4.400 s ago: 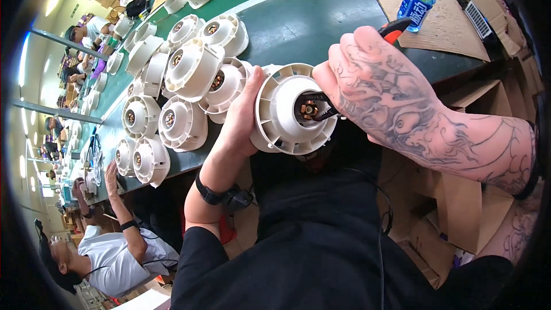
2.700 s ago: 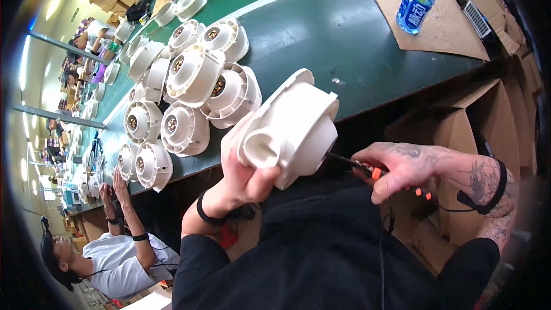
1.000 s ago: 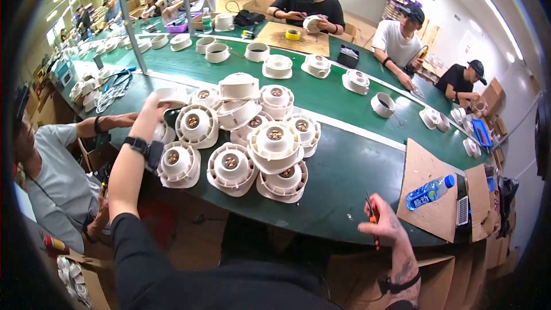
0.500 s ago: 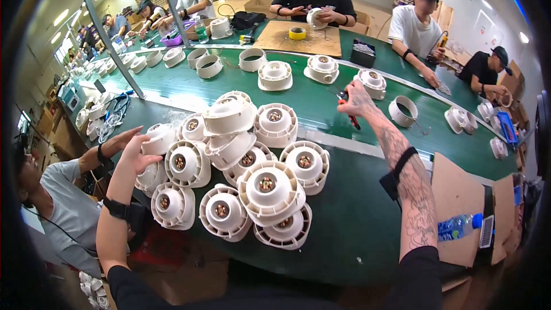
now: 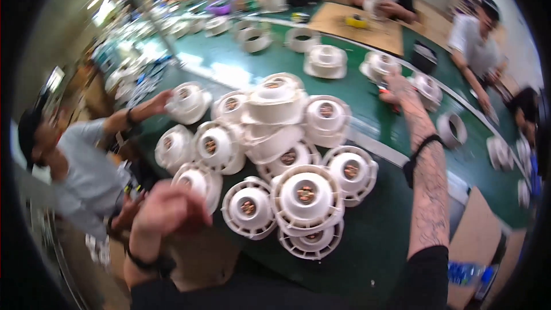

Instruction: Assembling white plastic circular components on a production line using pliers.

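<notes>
My right hand [image 5: 400, 85] reaches over the green conveyor belt, closed around red-and-black pliers [image 5: 390, 99]. Its fingers are at the near side of a round white plastic housing [image 5: 379, 64]; whether they touch it is unclear. Another white housing [image 5: 426, 89] sits just right of that hand. My left hand [image 5: 172, 208], smeared by motion, hovers low on the left, by the near edge of a pile of white housings [image 5: 307, 195]. Coppery metal parts show in the centres of several of them. What the left fingers do is not readable.
A co-worker's hand [image 5: 159, 102] at left grips a white housing [image 5: 188, 103]. Open white rings [image 5: 451, 130] lie along the belt. Across it, a brown board [image 5: 361, 31] carries yellow tape [image 5: 356, 22]. Cardboard [image 5: 476, 238] and a water bottle [image 5: 466, 272] are at lower right.
My left hand has come down from beside the pile toward its near edge. My right hand has moved to a housing on the belt. The co-worker's hand now holds a housing. The view has shifted.
</notes>
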`<state>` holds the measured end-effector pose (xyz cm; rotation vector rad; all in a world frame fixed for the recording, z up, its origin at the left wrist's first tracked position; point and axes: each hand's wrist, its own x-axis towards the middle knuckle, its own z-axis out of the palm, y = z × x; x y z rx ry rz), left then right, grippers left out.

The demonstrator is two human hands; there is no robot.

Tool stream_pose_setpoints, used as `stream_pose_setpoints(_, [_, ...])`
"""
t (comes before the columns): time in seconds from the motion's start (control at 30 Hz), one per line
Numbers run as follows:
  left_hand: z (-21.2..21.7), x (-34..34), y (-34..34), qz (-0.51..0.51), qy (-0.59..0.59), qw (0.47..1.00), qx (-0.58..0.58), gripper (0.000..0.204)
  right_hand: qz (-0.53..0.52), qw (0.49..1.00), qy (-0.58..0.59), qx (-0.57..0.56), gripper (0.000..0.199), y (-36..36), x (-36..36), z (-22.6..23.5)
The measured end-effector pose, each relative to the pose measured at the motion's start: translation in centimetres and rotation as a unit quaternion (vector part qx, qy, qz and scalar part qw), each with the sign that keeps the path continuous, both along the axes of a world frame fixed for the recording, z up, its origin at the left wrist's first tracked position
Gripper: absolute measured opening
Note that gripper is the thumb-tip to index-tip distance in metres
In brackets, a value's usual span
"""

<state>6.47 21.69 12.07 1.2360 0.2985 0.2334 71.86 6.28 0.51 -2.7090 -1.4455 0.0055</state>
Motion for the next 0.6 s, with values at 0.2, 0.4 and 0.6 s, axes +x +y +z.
stream_pose_setpoints(0.2, [-0.3, -0.3, -7.5, -0.231, 0.039, 0.969, -0.082, 0.033, -0.028, 0.997, -0.048, -0.061, 0.053, -0.2, -3.3, 1.2])
stream_pose_setpoints(0.4, [-6.0, -2.2, -12.1, -0.197, 0.03, 0.94, -0.278, 0.028, -0.115, 0.99, -0.041, -0.076, 0.055, -6.7, -6.2, 2.2])
stream_pose_setpoints(0.6, [-7.6, -2.8, -13.6, -0.28, 0.017, 0.921, -0.269, 0.033, -0.191, 0.98, -0.028, -0.056, 0.06, -11.3, -11.3, 1.4])
